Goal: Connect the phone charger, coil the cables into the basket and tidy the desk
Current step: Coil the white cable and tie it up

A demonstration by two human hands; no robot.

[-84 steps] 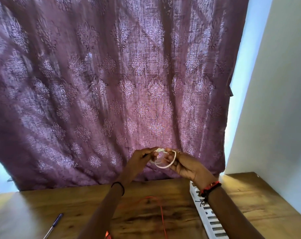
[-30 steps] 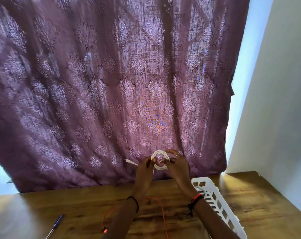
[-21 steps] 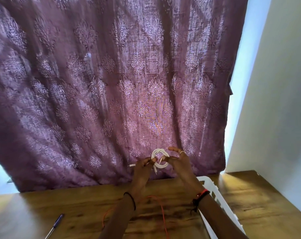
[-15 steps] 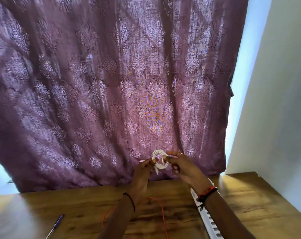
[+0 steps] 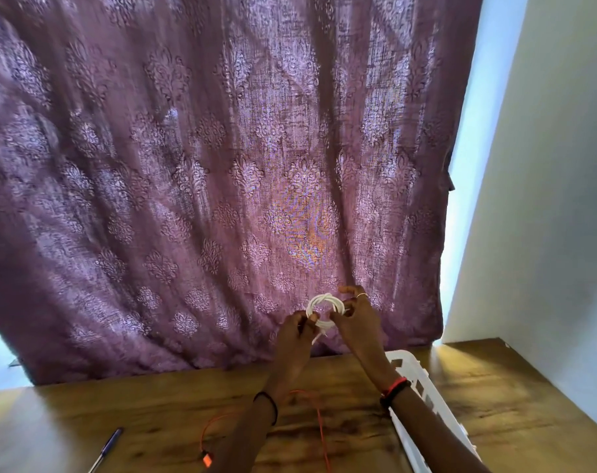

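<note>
Head view: the white cable [image 5: 321, 296], wound into a small coil, is held up before the purple curtain [image 5: 194, 186], above the desk [image 5: 147, 414]; the left hand [image 5: 294, 332] pinches its left edge with curled fingers; the right hand [image 5: 357, 324] grips its right edge, fingers curved round the loops. A loose end hangs between the hands; the white basket [image 5: 423, 387] stands below the right wrist.

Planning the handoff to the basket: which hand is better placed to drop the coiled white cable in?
Right, probably. The right hand and left hand both hold the white cable coil, but the basket lies under the right forearm, so the left would have to cross.
</note>
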